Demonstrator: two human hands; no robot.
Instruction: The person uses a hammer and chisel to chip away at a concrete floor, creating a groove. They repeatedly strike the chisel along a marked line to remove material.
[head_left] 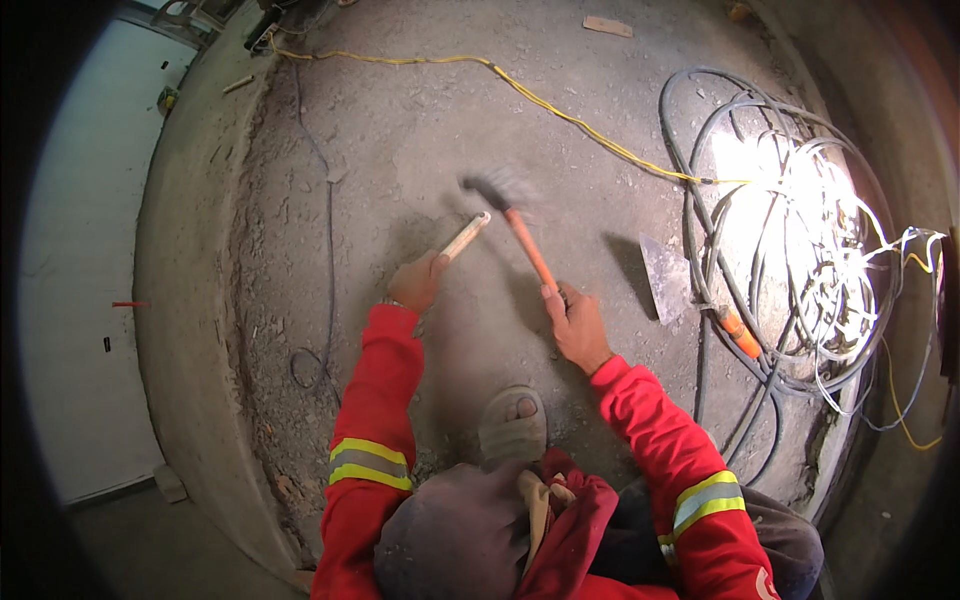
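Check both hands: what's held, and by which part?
Left hand grips a pale chisel by its lower shaft. Right hand grips a hammer near the butt of its orange handle.

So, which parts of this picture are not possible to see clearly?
- Hammer head: motion blur, head view; shape unclear.
- Chisel lower end: hidden inside the left hand.
- Cable coil: washed out by bright glare.
- Trowel handle: partly under the cables.
- Right hand fingers: wrapped under the hammer handle, unseen.
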